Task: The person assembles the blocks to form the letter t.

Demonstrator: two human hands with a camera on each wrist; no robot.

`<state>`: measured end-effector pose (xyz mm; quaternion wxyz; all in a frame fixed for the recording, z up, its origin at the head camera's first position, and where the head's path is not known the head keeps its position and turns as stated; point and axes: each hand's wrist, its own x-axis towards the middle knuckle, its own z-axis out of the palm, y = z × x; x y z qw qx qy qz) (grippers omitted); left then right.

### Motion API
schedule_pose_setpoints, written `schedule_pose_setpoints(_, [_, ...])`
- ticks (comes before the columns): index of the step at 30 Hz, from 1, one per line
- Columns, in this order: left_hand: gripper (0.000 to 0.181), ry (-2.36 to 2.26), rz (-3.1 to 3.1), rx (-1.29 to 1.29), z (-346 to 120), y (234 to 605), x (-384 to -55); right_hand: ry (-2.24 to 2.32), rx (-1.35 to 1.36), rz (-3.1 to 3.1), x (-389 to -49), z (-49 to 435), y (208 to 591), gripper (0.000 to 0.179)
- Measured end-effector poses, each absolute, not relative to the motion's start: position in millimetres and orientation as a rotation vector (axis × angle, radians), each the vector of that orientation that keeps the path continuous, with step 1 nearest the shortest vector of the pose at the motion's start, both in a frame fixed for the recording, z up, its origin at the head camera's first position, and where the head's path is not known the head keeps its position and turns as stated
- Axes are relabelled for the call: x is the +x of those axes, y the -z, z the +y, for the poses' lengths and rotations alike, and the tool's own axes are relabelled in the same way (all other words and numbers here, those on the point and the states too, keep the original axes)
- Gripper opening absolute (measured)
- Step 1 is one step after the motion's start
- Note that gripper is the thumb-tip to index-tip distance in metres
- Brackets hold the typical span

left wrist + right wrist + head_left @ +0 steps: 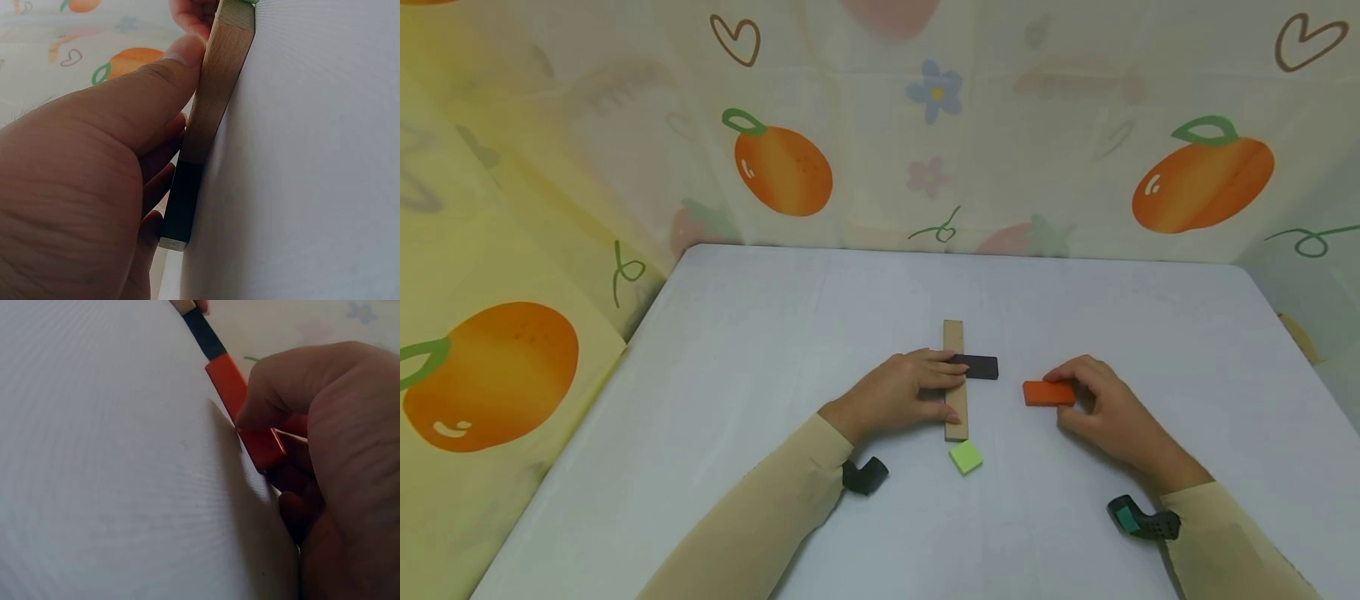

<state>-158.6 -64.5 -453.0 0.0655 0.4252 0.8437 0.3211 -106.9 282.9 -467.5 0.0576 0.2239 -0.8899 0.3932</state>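
A pale wooden strip [956, 429] lies lengthwise on the white table, with a dark block [983, 367] sticking out to its right. My left hand [898, 396] rests on the strip from the left. Its fingers stretch over to the dark block and partly cover where the pieces meet. In the left wrist view, the thumb presses along the wood [219, 81]. To the right, my right hand [1108, 417] pinches one end of an orange-red block [1039, 393] between thumb and fingers. That block points toward the dark one, a gap between them in the head view.
A light green square block [966, 457] sits by the strip's near end, turned at an angle. Behind the white table [790, 317] and along its left side hangs a cloth [865, 125] printed with oranges, hearts and flowers. Black bands with mounts [1142, 521] circle both wrists.
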Motion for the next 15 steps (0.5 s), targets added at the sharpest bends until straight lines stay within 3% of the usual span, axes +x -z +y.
schedule_pose_setpoints(15, [0.06,-0.967,2.54,1.284,-65,451,-158,-1.206,0.799,-2.717,-101,266,463,0.032])
